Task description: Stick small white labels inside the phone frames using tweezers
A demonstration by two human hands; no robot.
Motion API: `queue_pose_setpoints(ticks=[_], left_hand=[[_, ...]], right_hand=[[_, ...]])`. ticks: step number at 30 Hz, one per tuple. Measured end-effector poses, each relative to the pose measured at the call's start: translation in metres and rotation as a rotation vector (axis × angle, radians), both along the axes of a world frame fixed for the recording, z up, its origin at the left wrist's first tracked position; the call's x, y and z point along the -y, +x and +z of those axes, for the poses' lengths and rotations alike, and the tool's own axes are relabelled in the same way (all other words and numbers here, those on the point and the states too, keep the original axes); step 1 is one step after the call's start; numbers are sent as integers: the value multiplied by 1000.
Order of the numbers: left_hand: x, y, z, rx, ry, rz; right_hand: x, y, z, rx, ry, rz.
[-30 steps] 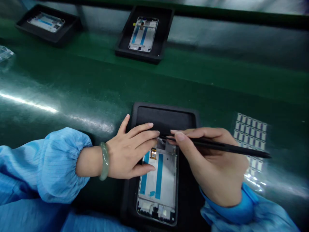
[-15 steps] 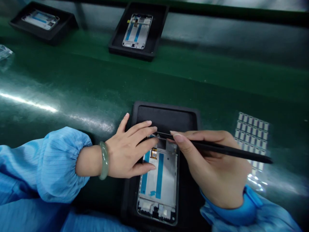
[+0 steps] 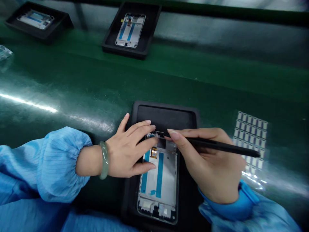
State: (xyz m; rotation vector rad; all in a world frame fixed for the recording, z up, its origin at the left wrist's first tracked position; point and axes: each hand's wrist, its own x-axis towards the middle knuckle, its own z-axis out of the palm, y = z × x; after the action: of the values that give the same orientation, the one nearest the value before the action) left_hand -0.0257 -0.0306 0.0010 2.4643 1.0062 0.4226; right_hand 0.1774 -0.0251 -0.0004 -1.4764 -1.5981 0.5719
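A phone frame (image 3: 166,180) with blue strips and a small gold-brown flex connector (image 3: 154,152) lies in a black tray (image 3: 166,111). My left hand (image 3: 135,149), a green bangle at its wrist, rests palm down with spread fingers over the frame's upper left part. In my right hand (image 3: 212,161) is a pair of black tweezers (image 3: 217,144), pinched between thumb and fingers. Their tips point left at the frame's top edge, close to my left fingertips. Whether the tips grip anything is too small to tell.
Right of my right hand lies a clear sheet with rows of small pale pieces (image 3: 251,129). Farther back, two more black trays (image 3: 147,42) (image 3: 60,27) each hold a phone frame (image 3: 131,30). Clear plastic (image 3: 4,53) lies at the left edge of the green bench (image 3: 72,80).
My right hand and the tweezers have shifted slightly left along the frame's top edge. My left hand stays in place. The trays at the back appear a little farther left.
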Motion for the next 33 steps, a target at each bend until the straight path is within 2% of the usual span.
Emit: queue_pose_setpoints(ticks=[11, 27, 33], left_hand=[[0, 0, -1, -18, 24, -5], [-1, 0, -1, -40, 34, -8], [1, 1, 2, -79, 7, 9]], right_hand=[[2, -3, 0, 8, -38, -12], [2, -3, 0, 52, 27, 33], [3, -4, -2, 105, 105, 79]])
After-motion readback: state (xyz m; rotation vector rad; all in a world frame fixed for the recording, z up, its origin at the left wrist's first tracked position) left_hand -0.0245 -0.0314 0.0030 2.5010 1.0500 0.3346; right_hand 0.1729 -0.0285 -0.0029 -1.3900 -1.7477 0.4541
